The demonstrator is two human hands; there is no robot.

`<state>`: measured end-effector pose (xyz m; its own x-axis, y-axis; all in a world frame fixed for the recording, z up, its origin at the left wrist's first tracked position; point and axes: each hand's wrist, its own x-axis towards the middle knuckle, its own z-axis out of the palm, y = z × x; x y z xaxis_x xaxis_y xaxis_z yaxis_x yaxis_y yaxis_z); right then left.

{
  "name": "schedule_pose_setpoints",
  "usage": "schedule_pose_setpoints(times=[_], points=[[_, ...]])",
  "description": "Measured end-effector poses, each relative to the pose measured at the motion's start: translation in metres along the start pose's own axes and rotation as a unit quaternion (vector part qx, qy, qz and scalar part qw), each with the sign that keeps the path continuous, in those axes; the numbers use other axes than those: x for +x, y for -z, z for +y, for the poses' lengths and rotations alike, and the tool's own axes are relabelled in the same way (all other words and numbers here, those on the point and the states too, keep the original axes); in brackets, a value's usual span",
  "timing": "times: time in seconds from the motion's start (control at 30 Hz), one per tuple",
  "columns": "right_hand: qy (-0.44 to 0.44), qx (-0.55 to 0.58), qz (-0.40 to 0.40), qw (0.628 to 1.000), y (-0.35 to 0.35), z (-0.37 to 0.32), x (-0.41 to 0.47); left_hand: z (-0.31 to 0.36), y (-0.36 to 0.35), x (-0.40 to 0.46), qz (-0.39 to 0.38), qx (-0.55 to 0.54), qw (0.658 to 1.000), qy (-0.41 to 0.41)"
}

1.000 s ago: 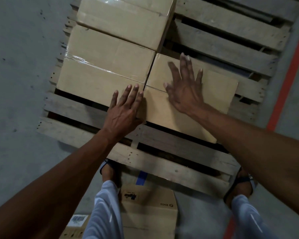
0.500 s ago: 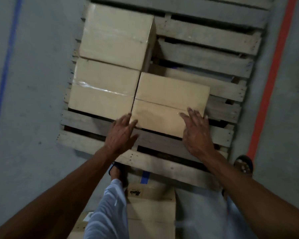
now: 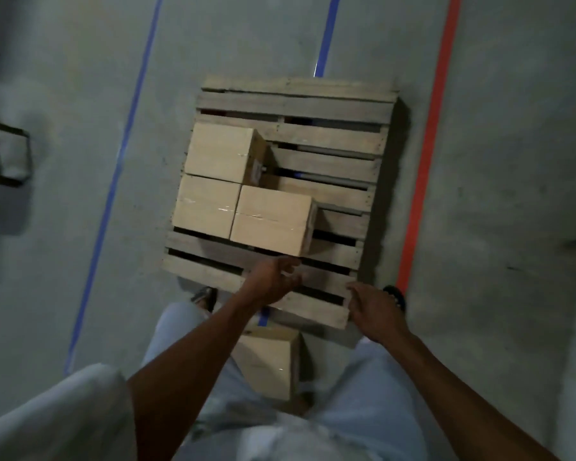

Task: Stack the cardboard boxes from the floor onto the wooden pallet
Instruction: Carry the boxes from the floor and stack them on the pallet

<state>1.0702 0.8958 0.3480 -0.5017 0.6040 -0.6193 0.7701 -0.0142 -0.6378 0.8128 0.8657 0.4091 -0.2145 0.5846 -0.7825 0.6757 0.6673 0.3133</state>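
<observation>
While both forearms reach forward and down from the bottom of the view, neither hand holds anything. The left hand (image 3: 273,277) hangs over the near slats of the wooden pallet (image 3: 330,104), fingers loosely curled, just short of the nearest box. The right hand (image 3: 374,309) hovers over the pallet's near right corner, fingers relaxed and slightly bent, palm down.

Three cardboard boxes sit on the pallet's left half. The far box (image 3: 220,154) lies along the left edge; the near-left box (image 3: 205,206) touches it from the near side, also along the left edge. The near-right box (image 3: 271,219) butts against the near-left box and reaches toward the pallet's middle. The right half and far slats are bare wood.

A fourth box (image 3: 268,364) stands on the floor (image 3: 512,161) between the person's legs, just beside the pallet's near edge.
</observation>
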Motion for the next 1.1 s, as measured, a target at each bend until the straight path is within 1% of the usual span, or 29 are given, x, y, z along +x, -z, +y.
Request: schedule_pose_setpoints(times=[0.1,0.2,0.27,0.43,0.57,0.63,0.7,0.83,0.97,1.03,1.1], points=[[-0.001,-0.063,-0.014,0.998,0.054,0.011,-0.028,0.042,-0.021,-0.020,0.012,-0.055,0.998,-0.036],[-0.012,-0.104,-0.003,0.995,0.089,0.016,-0.047,0.061,-0.024,-0.036,0.051,-0.113,0.992,-0.036],[0.004,-0.127,-0.002,0.992,0.099,0.011,-0.051,0.062,-0.023,-0.049,0.071,-0.146,0.987,-0.011],[0.053,-0.144,-0.043,0.987,0.097,-0.038,-0.045,0.026,-0.029,-0.076,0.122,-0.222,0.966,0.048],[0.112,-0.187,-0.096,0.971,0.064,-0.072,-0.030,-0.028,-0.055,-0.100,0.139,-0.315,0.929,0.134],[0.124,-0.225,-0.134,0.957,0.038,-0.087,-0.023,-0.064,-0.080,-0.113,0.154,-0.376,0.900,0.159],[0.131,-0.272,-0.173,0.938,0.006,-0.096,-0.019,-0.104,-0.112,-0.129,0.178,-0.433,0.862,0.196],[0.136,-0.341,-0.249,0.896,-0.070,-0.110,-0.016,-0.195,-0.204,-0.157,0.202,-0.525,0.783,0.266],[0.109,-0.355,-0.292,0.881,-0.156,-0.104,-0.012,-0.276,-0.308,-0.176,0.188,-0.588,0.715,0.327],[0.087,-0.364,-0.301,0.877,-0.211,-0.091,-0.003,-0.308,-0.343,-0.181,0.179,-0.633,0.655,0.371],[0.080,-0.375,-0.316,0.868,-0.253,-0.086,0.006,-0.331,-0.365,-0.177,0.188,-0.659,0.609,0.399]])
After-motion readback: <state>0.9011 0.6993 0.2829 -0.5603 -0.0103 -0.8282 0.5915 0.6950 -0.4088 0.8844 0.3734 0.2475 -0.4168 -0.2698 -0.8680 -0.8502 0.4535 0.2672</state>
